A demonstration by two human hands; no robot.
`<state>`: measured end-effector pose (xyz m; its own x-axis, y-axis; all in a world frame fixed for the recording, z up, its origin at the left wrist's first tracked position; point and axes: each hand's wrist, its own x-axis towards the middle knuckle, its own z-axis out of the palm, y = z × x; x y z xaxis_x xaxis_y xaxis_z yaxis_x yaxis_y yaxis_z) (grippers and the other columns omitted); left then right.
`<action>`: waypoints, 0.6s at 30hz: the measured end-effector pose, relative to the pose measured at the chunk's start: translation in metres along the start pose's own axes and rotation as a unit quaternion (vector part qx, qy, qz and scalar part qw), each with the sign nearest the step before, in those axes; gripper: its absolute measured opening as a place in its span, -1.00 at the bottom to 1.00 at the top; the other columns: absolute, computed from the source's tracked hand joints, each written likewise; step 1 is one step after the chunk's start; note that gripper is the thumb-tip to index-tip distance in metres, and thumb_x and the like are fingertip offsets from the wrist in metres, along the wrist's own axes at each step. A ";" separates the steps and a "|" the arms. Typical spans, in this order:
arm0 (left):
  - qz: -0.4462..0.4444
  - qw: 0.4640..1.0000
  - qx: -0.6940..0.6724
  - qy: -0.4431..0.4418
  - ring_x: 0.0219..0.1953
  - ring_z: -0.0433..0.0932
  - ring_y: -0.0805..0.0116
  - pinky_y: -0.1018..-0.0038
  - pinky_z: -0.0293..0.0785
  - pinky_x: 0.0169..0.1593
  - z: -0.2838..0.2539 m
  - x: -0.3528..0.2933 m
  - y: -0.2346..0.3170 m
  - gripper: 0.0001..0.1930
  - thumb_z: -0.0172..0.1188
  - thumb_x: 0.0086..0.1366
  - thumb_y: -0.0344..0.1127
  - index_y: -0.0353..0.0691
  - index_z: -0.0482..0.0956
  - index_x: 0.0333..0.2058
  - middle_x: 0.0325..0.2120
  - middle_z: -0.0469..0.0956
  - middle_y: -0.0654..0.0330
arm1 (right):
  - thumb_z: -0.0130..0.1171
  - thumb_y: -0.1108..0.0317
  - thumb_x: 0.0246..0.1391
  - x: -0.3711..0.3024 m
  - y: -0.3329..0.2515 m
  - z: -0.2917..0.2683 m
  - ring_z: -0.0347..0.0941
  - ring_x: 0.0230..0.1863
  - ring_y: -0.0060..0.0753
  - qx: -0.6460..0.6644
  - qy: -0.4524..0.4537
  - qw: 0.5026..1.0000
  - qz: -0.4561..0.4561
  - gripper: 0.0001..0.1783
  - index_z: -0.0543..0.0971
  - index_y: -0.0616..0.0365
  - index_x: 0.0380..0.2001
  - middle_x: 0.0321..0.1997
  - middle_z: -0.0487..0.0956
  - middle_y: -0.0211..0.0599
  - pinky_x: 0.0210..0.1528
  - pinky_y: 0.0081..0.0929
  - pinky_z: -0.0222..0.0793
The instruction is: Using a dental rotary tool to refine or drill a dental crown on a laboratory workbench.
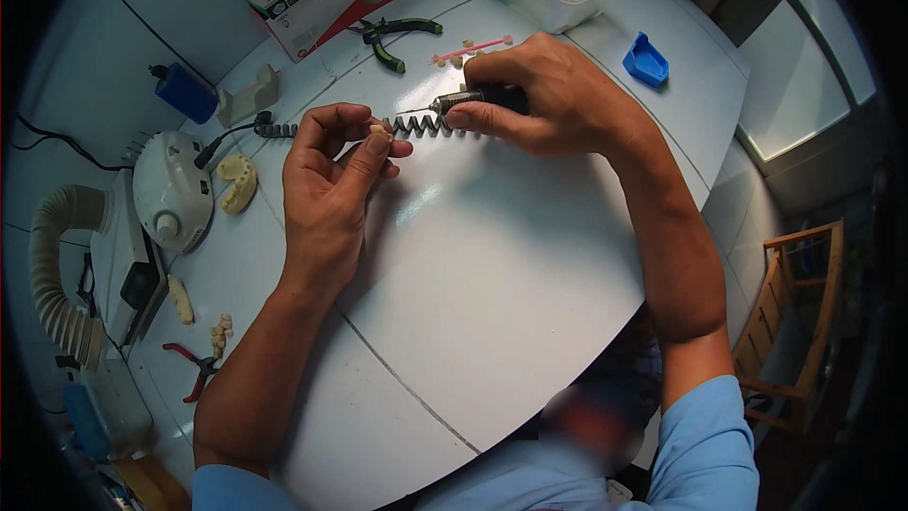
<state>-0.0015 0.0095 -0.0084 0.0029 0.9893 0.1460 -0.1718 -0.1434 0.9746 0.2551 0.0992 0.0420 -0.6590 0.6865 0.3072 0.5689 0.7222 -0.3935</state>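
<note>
My left hand [326, 185] pinches a small cream-coloured tooth-like dental piece [380, 130] between thumb and fingers; part of it is hidden by the fingertips. My right hand [553, 99] is wrapped round a dark rotary handpiece [461, 101]. Its thin metal bur [413, 113] points left toward the piece, and a small gap seems to separate them. Behind my hands, a grey coiled cord [277, 131] stretches across the white table [492, 303]. It leads toward a white control unit [173, 191] on the left. Beside that unit lies a cream dental arch model [236, 183].
Green-handled pliers [393, 36], a pink stick [476, 47] among small pieces, and a blue tray [647, 61] lie farther back. Behind them stand a mask box [326, 0] and a clear container [553, 9]. Red-handled pliers [200, 371] and a ribbed hose [59, 260] are at left.
</note>
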 end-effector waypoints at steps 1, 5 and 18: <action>-0.008 1.000 0.005 -0.006 0.03 0.70 0.42 0.53 0.62 0.09 0.001 0.000 0.001 -0.75 0.32 0.59 -0.37 -0.27 0.55 0.13 0.02 0.60 0.20 | 0.41 -0.27 0.27 -0.001 0.003 -0.001 0.73 -0.30 0.04 0.000 -0.001 1.000 0.000 -0.38 0.80 0.18 -0.27 -0.38 0.75 -0.08 -0.20 -0.07 0.57; -0.018 0.999 0.034 -0.007 0.03 0.68 0.45 0.53 0.61 0.11 0.003 0.001 0.003 -0.76 0.31 0.60 -0.34 -0.26 0.58 0.13 -0.01 0.62 0.23 | 0.41 -0.27 0.26 -0.002 0.001 -0.008 0.74 -0.33 -0.01 -0.002 -0.029 0.999 -0.016 -0.36 0.80 0.21 -0.34 -0.44 0.74 -0.09 -0.21 -0.11 0.59; -0.012 0.999 0.035 -0.004 0.02 0.67 0.46 0.51 0.57 0.11 0.002 -0.001 0.002 -0.77 0.33 0.59 -0.32 -0.23 0.62 0.11 -0.04 0.65 0.24 | 0.40 -0.30 0.25 -0.002 -0.009 -0.004 0.68 -0.46 -0.13 -0.030 -0.049 0.998 -0.004 -0.38 0.76 0.10 -0.46 -0.55 0.71 -0.22 -0.31 -0.15 0.54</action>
<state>-0.0003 0.0079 -0.0060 0.0144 0.9923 0.1231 -0.1016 -0.1211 0.9874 0.2535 0.0917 0.0478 -0.7068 0.6712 0.2236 0.5897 0.7336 -0.3379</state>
